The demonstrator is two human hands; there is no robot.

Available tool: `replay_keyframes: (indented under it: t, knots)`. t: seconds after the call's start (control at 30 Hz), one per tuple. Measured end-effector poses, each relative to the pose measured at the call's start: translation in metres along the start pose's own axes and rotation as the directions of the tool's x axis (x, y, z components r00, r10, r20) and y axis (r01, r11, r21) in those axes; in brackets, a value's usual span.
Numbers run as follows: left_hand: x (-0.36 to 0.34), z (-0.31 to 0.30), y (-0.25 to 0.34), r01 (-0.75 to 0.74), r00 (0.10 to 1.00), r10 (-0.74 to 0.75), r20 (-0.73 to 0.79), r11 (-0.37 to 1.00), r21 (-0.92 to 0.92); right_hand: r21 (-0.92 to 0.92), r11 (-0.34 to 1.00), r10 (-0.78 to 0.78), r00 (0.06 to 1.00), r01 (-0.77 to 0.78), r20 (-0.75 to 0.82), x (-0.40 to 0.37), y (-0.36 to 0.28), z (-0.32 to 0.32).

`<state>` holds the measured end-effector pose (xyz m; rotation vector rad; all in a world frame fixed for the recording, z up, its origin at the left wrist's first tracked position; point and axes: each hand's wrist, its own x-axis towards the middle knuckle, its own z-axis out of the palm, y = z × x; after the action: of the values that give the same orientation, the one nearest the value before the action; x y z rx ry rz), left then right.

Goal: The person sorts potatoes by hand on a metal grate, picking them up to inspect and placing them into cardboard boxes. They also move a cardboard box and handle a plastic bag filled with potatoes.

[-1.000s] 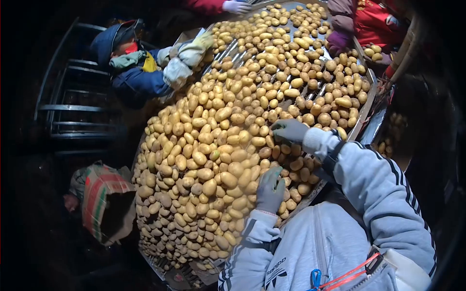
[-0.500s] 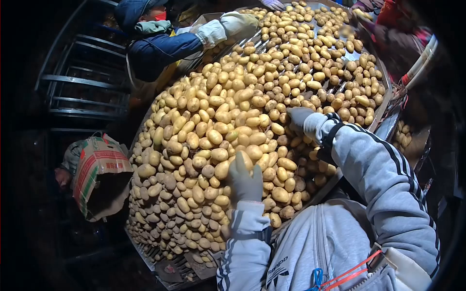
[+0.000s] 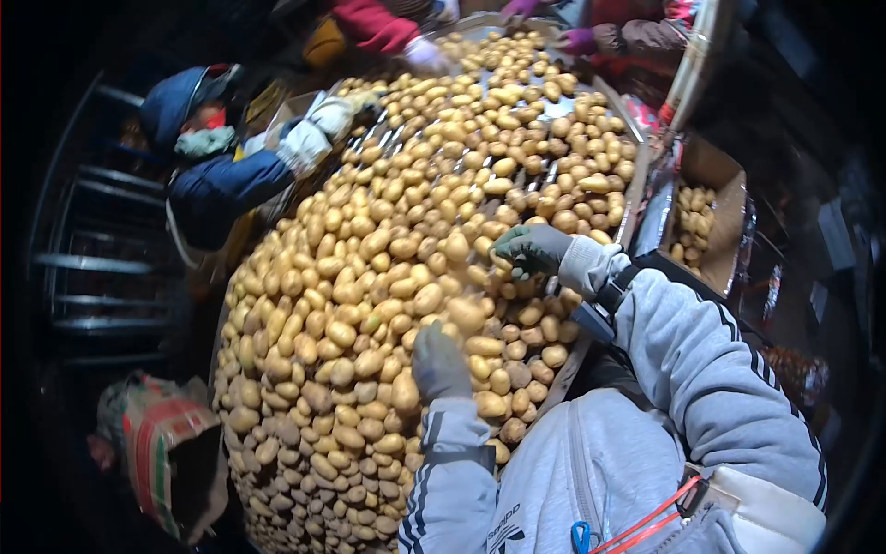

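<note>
A large heap of yellow potatoes (image 3: pixel 369 240) covers the sorting table in front of me, some of them dusty with soil. My left hand (image 3: pixel 441 365), in a grey glove, rests on the near part of the heap, its fingers stretched forward over the potatoes and nothing visibly gripped. Just ahead of its fingertips is a motion-blurred potato (image 3: pixel 465 316). To the right and farther up, my right hand (image 3: pixel 537 249), in a similar glove, is closed around a potato (image 3: pixel 500 259) at its fingertips. Its palm side is partly hidden.
A co-worker in a blue sleeve (image 3: pixel 235 185) reaches in from the left. More gloved hands (image 3: pixel 426 54) work at the far end. On the right, beyond the table's metal rim (image 3: pixel 637 198), stands a cardboard box (image 3: pixel 724 189) with potatoes inside. A printed carton (image 3: pixel 171 443) is at lower left.
The view has swung right, shifting the table leftward. My right hand has lifted from among the potatoes and now holds one. The left hand's thumb has drawn nearer its fingers.
</note>
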<state>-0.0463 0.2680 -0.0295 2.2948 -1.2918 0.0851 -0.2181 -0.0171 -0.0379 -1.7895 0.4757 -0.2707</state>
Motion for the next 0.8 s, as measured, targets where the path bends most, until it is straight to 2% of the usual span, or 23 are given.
replay_keyframes:
  t: [0.03,0.07,0.1,0.13,0.17,0.2,0.23,0.27,0.3,0.33,0.37,0.4,0.43,0.47,0.53,0.6,0.67,0.7,0.73,0.77,0.8]
  knots:
    - [-0.001,0.004,-0.001,-0.003,1.000,0.003,-0.022,1.000,-0.005,-0.259,0.938,-0.236,0.972,0.231,0.013,-0.010,0.013,-0.008]
    - [-0.001,0.007,-0.003,-0.014,0.999,0.013,-0.046,1.000,-0.028,-0.532,0.769,-0.388,0.920,0.355,0.052,-0.021,0.018,-0.016]
    - [-0.007,0.026,-0.025,-0.085,0.995,0.087,-0.044,0.995,0.045,-0.291,0.928,-0.247,0.969,0.232,-0.014,-0.046,-0.006,-0.021]
    - [-0.014,0.043,-0.046,-0.155,0.986,0.160,-0.038,0.981,0.117,0.149,0.981,-0.111,0.990,0.123,-0.086,-0.060,-0.007,-0.018]
    - [-0.014,0.044,-0.047,-0.107,0.993,0.108,-0.046,0.994,0.036,0.571,0.818,0.026,0.988,0.068,-0.155,-0.075,-0.008,-0.015]
    - [-0.013,0.045,-0.044,-0.060,0.997,0.059,-0.042,0.997,-0.046,0.950,0.255,0.293,0.951,-0.179,0.101,-0.085,-0.011,-0.017]
    - [-0.009,0.031,-0.034,-0.164,0.985,0.169,-0.034,0.980,0.109,0.955,0.219,0.292,0.947,-0.199,0.131,-0.095,-0.020,-0.022]
    - [-0.006,0.022,-0.018,-0.099,0.995,0.100,-0.011,0.994,0.053,0.960,0.180,0.293,0.943,-0.213,0.155,-0.104,-0.027,-0.025]
    - [-0.003,0.013,-0.003,-0.030,0.999,0.030,0.013,1.000,0.001,0.960,0.261,0.259,0.965,-0.107,0.037,-0.110,-0.020,-0.017]
    - [-0.005,0.023,-0.018,-0.094,0.994,0.091,0.054,0.994,0.050,0.939,0.343,0.220,0.972,-0.002,-0.078,-0.116,-0.006,-0.008]
    - [-0.010,0.031,-0.031,-0.072,0.996,0.071,0.062,0.997,0.013,0.835,0.547,0.142,0.978,0.054,-0.156,-0.124,0.010,-0.006]
    - [-0.012,0.033,-0.034,-0.049,0.996,0.051,0.071,0.999,-0.023,0.801,0.599,0.179,0.975,-0.004,-0.129,-0.137,0.018,-0.008]
    - [-0.006,0.015,-0.001,-0.030,0.998,0.031,0.045,0.999,-0.031,0.762,0.645,0.216,0.971,-0.064,-0.101,-0.151,0.025,-0.011]
    - [-0.002,0.006,0.008,-0.102,0.992,0.092,0.089,0.989,0.107,0.750,0.659,0.095,0.983,0.055,-0.156,-0.161,0.049,-0.007]
    - [-0.002,0.000,0.026,-0.025,0.995,0.020,0.096,0.999,0.047,0.893,0.446,0.283,0.956,-0.065,-0.072,-0.199,0.036,-0.021]
    - [-0.004,0.005,0.018,-0.042,0.994,0.036,0.100,0.997,0.061,0.982,0.119,0.399,0.913,-0.147,0.088,-0.235,0.028,-0.043]
    - [-0.005,0.010,0.006,-0.068,0.991,0.056,0.122,0.993,0.093,0.953,0.293,0.448,0.892,-0.082,-0.061,-0.292,-0.003,-0.072]
    - [-0.005,0.009,0.006,-0.108,0.987,0.089,0.136,0.985,0.135,0.791,0.611,0.371,0.885,-0.006,-0.280,-0.316,0.013,-0.072]
    - [-0.004,0.007,0.006,-0.148,0.981,0.121,0.151,0.973,0.178,0.524,0.850,0.229,0.860,0.052,-0.456,-0.340,0.029,-0.071]
    - [-0.002,0.006,0.001,-0.178,0.969,0.131,0.211,0.959,0.222,0.742,0.670,0.438,0.811,-0.008,-0.387,-0.366,0.027,-0.082]
    - [-0.001,0.006,0.001,-0.156,0.972,0.110,0.209,0.964,0.216,0.903,0.427,0.612,0.748,-0.037,-0.259,-0.393,0.024,-0.095]
